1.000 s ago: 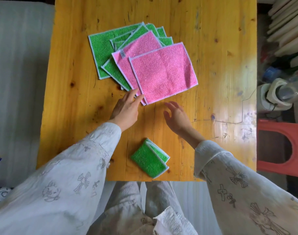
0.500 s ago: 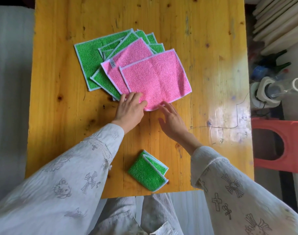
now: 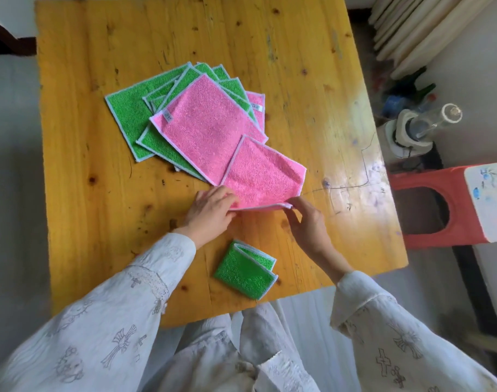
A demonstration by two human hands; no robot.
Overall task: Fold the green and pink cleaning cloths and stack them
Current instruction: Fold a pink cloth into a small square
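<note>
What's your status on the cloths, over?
Both hands, left and right, gripping the pink cloth by its near edge. One green cloth folded by the table edge. Nothing in the way.

left hand (image 3: 210, 212) gripping, right hand (image 3: 306, 226) pinching

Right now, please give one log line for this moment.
step: folding pink cloth | left hand: grips near edge | right hand: pinches corner | folded green cloth: near table edge

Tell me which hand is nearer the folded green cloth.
Right. The right hand sits just above the folded green cloth, to its right; the left hand is farther up-left. Neither touches it.
</note>
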